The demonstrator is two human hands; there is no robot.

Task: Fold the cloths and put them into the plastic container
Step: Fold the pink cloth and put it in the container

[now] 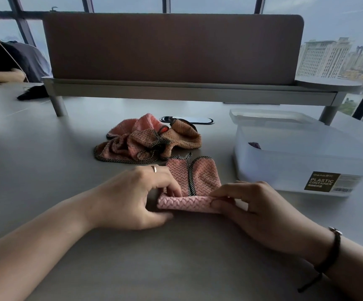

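Left hand (132, 198) and right hand (256, 211) both pinch the pink cloth (194, 192), apparently rolling its near edge.

The left hand (130, 198) hides the left end of the pink cloth (194, 185), and its fingertips vanish behind the rolled near edge; the right hand (256, 211) covers the roll's right end. Inside the plastic container (295, 161) a dark purple thing (254, 145) shows only as a small patch through the frosted wall, too dim to name. In the heap of cloths (148, 142) the folds bury one another, so their count cannot be told. The seated person (6, 59) is cut off by the left edge. The small print on the container's label (321, 182) is illegible.
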